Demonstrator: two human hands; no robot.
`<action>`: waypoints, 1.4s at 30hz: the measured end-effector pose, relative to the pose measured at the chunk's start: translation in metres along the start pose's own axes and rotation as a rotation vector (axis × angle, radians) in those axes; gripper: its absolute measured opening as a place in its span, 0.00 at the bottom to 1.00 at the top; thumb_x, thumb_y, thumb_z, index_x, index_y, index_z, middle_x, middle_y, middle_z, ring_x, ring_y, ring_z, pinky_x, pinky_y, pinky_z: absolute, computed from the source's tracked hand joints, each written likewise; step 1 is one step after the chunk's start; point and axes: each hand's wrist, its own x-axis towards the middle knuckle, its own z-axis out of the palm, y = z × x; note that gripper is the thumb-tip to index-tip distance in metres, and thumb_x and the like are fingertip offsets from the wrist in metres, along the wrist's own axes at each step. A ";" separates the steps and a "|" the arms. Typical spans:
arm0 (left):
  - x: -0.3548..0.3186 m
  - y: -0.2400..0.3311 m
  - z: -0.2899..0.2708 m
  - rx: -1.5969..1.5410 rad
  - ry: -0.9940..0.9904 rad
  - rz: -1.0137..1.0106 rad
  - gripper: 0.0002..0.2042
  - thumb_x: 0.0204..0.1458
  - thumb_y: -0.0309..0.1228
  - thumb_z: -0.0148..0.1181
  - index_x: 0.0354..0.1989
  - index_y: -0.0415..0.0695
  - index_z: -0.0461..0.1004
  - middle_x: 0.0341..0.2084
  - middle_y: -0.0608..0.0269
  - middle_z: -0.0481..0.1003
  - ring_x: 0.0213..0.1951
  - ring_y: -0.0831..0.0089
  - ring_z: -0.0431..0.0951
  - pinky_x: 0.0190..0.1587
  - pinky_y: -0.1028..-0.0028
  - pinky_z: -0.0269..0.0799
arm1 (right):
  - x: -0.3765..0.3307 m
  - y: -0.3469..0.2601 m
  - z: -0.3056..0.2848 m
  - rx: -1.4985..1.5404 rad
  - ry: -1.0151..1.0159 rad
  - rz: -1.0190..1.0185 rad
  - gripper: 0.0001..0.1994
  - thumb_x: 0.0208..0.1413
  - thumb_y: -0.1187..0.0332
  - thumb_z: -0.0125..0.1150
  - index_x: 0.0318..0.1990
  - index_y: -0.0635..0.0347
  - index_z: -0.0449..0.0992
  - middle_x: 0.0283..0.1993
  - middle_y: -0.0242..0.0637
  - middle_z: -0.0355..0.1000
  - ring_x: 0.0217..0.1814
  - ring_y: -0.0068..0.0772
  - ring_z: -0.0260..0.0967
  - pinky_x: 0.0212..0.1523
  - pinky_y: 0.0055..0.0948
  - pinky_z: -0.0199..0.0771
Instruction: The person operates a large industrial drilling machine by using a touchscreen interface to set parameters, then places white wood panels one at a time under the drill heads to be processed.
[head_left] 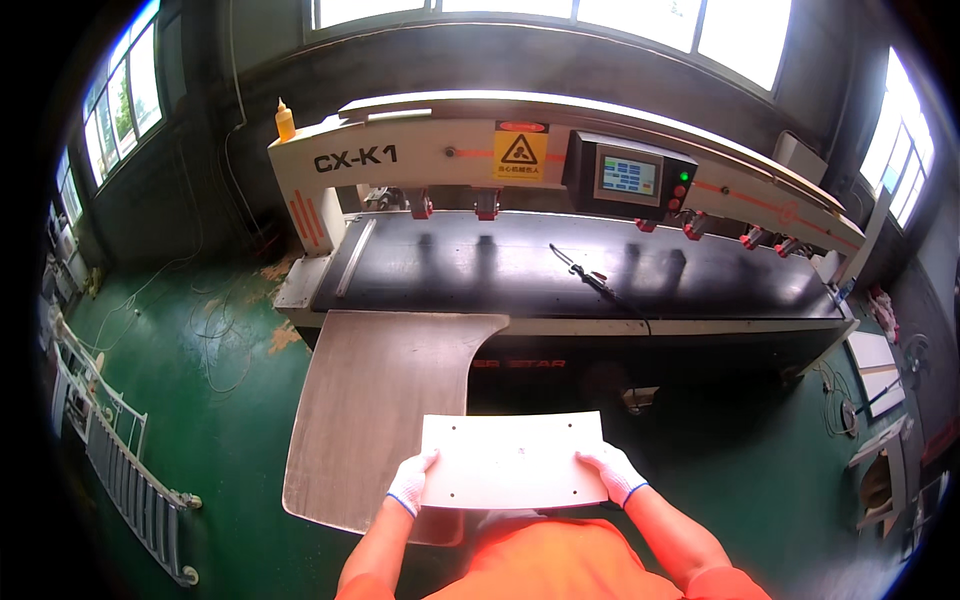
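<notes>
I hold a pale rectangular board [510, 460] flat in front of my chest, with small holes along its edges. My left hand [412, 482], in a white glove, grips its left edge, and my right hand [612, 472], also gloved, grips its right edge. The board hangs over a grey side table [370, 410] that juts toward me from a large machine. That machine has a long black bed [580, 270] and a cream overhead beam [450, 150] with a small control screen [628, 176].
A black tool with a cable [590, 280] lies on the bed. A yellow bottle [285, 122] stands on the beam's left end. A metal rack [125, 470] lies on the green floor [190, 370] at left. Boards and a cabinet [880, 470] stand at right.
</notes>
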 end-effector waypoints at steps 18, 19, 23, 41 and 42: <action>0.265 0.233 -0.013 0.320 0.359 0.248 0.26 0.61 0.42 0.68 0.58 0.30 0.77 0.46 0.51 0.84 0.44 0.63 0.85 0.51 0.63 0.81 | 0.378 -0.153 0.147 -0.082 -0.444 0.046 0.30 0.58 0.66 0.73 0.65 0.72 0.71 0.60 0.48 0.77 0.58 0.38 0.78 0.60 0.36 0.79; 0.267 0.243 -0.009 0.357 0.376 0.266 0.27 0.60 0.42 0.69 0.58 0.30 0.77 0.46 0.52 0.84 0.44 0.63 0.85 0.52 0.62 0.81 | 0.387 -0.153 0.152 -0.136 -0.446 0.031 0.29 0.57 0.67 0.73 0.63 0.72 0.73 0.57 0.48 0.79 0.56 0.37 0.78 0.59 0.36 0.79; 0.270 0.294 0.095 1.383 0.599 0.510 0.46 0.41 0.57 0.77 0.65 0.38 0.74 0.65 0.39 0.71 0.70 0.45 0.66 0.74 0.54 0.59 | 0.396 -0.187 0.146 -0.451 -0.327 -0.010 0.28 0.57 0.63 0.73 0.59 0.76 0.75 0.53 0.48 0.81 0.52 0.38 0.80 0.56 0.34 0.79; 0.478 0.303 0.186 2.021 -0.046 0.700 0.38 0.50 0.60 0.67 0.66 0.50 0.72 0.66 0.50 0.66 0.67 0.44 0.64 0.69 0.41 0.57 | 0.614 -0.226 0.146 0.169 -0.282 0.206 0.08 0.64 0.71 0.60 0.47 0.63 0.78 0.47 0.39 0.78 0.45 0.37 0.81 0.46 0.36 0.84; 0.491 0.310 0.192 2.038 -0.023 0.672 0.38 0.50 0.59 0.68 0.67 0.51 0.72 0.66 0.50 0.66 0.67 0.45 0.65 0.68 0.41 0.59 | 0.619 -0.231 0.150 0.220 -0.279 0.201 0.07 0.64 0.72 0.59 0.45 0.62 0.78 0.45 0.38 0.78 0.44 0.36 0.81 0.45 0.35 0.84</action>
